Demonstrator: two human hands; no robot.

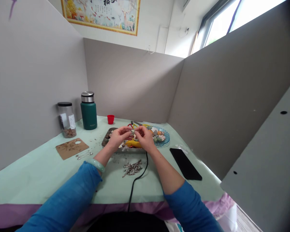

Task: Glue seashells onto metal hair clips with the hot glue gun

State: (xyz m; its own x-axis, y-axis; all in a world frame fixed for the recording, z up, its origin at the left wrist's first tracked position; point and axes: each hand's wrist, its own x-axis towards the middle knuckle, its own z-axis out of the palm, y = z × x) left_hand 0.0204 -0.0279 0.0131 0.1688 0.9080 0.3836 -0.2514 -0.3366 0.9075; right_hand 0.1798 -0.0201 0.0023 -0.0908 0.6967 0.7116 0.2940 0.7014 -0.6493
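Note:
My left hand [119,135] and my right hand [145,138] meet above a metal tray [135,150], thumbs and fingertips pinched close together. Something small seems to be between them, too small to make out. Below my hands, the tray holds a yellow object [132,143] and several mixed small pieces, partly covered by my fingers. To the right of my right hand is a blue scalloped plate [167,136] bearing white, orange and greenish pieces. A pile of small silvery metal clips [132,168] lies on the table between my forearms.
A black cable [135,181] runs from the tray over the table's front edge. On the left are a green bottle [89,116], a jar [67,120], a brown board [71,149] and safety pins [84,155]. A red cup [110,119] stands behind; a black slab [185,163] lies right.

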